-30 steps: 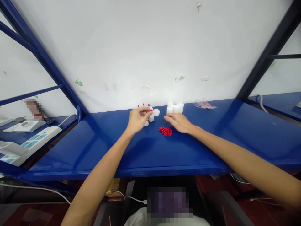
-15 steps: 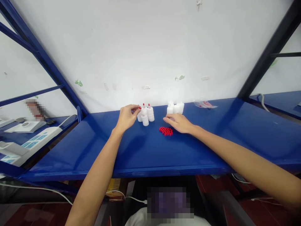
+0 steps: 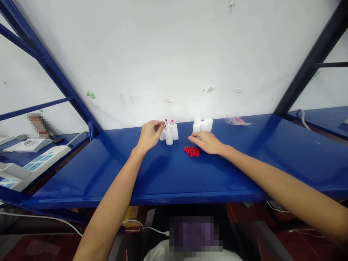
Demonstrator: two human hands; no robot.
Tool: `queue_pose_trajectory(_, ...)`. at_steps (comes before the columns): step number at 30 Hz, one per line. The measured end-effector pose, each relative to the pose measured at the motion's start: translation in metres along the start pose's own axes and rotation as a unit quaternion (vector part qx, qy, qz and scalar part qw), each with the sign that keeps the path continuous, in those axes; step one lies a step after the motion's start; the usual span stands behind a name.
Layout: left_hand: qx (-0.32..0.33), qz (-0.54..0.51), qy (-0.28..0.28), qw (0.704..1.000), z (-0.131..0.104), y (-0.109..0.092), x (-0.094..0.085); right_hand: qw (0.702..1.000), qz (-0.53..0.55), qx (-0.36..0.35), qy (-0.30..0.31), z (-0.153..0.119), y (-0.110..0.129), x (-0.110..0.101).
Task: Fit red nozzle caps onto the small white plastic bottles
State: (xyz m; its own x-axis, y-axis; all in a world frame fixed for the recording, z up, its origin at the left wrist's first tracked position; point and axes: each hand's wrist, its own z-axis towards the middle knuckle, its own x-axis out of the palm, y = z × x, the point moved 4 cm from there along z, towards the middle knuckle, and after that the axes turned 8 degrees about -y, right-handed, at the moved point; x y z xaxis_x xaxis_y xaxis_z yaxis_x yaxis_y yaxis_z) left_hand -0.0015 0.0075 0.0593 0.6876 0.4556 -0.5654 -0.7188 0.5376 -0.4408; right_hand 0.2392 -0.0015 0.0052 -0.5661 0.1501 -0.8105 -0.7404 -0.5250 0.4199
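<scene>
Left hand (image 3: 150, 135): grip pinches small red plastic cap (image 3: 164, 125) at front white cylindrical bottle's (image 3: 169, 138) tip, probably for fine control. Right hand (image 3: 207, 141) rests curled; contents can't tell. Loose red caps (image 3: 191, 151) beside it on glossy blue worktop (image 3: 201, 177), presumably for easy reach.

By the left hand (image 3: 150, 135), the white bottles (image 3: 169, 137) look like smooth, milky plastic, and the red caps (image 3: 191, 151) beside the right hand (image 3: 206, 141) are shiny plastic. Beneath both hands the blue tabletop (image 3: 103, 163) is smooth and glossy, like painted metal. Beyond the right hand lies a thin, crinkled clear-plastic bag (image 3: 233, 120), and the wall (image 3: 163, 54) beyond both is matt, with rough patches.
</scene>
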Motion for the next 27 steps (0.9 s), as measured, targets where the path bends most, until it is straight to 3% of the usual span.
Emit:
queue_pose_trajectory(10, -0.054, -0.055, 0.042, 0.996, 0.001, 0.008, 0.009, 1.0, -0.004, 0.002, 0.007, 0.0, 0.0, 0.0)
queue_pose_trajectory(15, -0.083, -0.098, 0.034, 0.991, 0.003, 0.013, 0.011, 1.0, -0.003, -0.004, 0.009, 0.0, -0.001, 0.001)
queue_pose_trajectory(27, -0.136, -0.03, 0.006, 0.99, 0.004, 0.014, -0.002, 1.0, -0.003, -0.004, 0.009, 0.0, -0.001, 0.001)
